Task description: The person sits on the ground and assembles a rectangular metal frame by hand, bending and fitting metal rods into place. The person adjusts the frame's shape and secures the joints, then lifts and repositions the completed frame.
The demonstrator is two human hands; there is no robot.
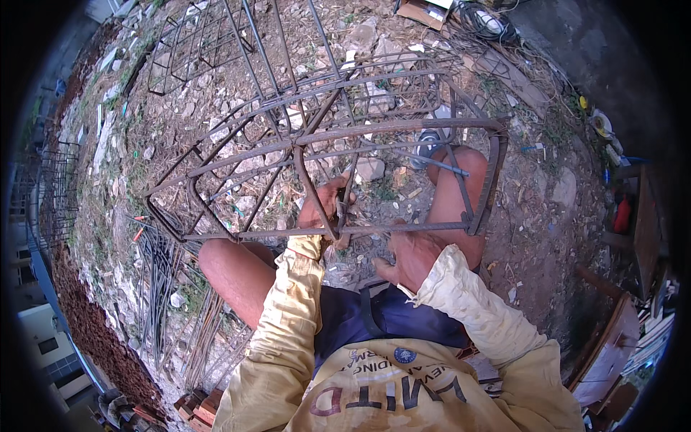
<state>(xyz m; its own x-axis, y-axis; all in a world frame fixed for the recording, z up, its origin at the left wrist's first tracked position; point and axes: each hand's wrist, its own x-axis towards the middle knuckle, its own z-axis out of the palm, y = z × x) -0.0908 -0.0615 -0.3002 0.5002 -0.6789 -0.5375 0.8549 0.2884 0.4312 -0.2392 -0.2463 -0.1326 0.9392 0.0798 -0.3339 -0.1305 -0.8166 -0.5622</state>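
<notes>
A rusty rebar cage (252, 153) of long bars and bent stirrups spans the space in front of me, above my bent knees. My left hand (318, 210) reaches in at the middle of its near side. Its fingers are closed around a stirrup leg just above the lowest near bar; a small dark metallic piece shows by the fingertips, too unclear to name. Just under that same bar, to the right, is my right hand (417, 258), thumb and fingers apart, with nothing visible in it. Part of its fingers is hidden by the bar.
Rubble and scraps cover the ground. Loose thin rods (162, 277) lie at the left, with another cage (194, 54) at the far left. Bricks (198, 410) sit at the lower left. A wooden plank (515, 83) lies far right; wooden furniture pieces (612, 345) stand nearer.
</notes>
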